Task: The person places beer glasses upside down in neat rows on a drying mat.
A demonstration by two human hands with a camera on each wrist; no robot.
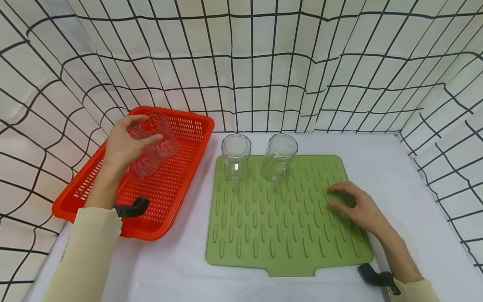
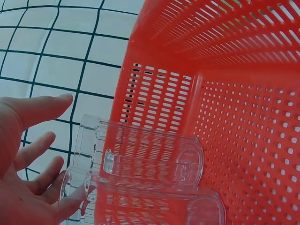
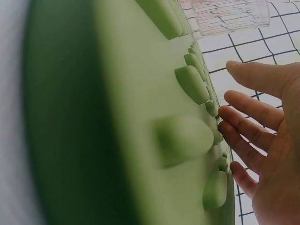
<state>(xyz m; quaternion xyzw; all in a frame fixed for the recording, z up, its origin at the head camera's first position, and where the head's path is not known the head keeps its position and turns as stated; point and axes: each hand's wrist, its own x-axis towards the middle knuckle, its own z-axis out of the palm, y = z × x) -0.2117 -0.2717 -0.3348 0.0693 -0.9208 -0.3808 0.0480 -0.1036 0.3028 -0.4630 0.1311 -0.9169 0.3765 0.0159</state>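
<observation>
My left hand [image 1: 126, 140] is over the red basket [image 1: 191, 180], thumb and fingers spread apart beside two clear glass mugs [image 1: 167, 147] in it. In the left wrist view the thumb stands off the glass, and some fingertips lie behind the rim of the nearer mug [image 2: 159, 206]; whether they touch is unclear. Two more clear glass mugs, one on the left [image 1: 236, 147] and one on the right [image 1: 279, 155], stand at the back of a green ridged mat [image 1: 264, 226]. Above the mat's right side, my right hand [image 1: 362, 209] holds nothing, its fingers loosely bent.
A black wire grid [image 1: 271, 71] backed with white cloth rises behind and on both sides of the white table [image 1: 170, 268]. The basket has raised perforated walls and sits at the left, against the grid. A black strap mount [image 1: 132, 207] is on my left wrist.
</observation>
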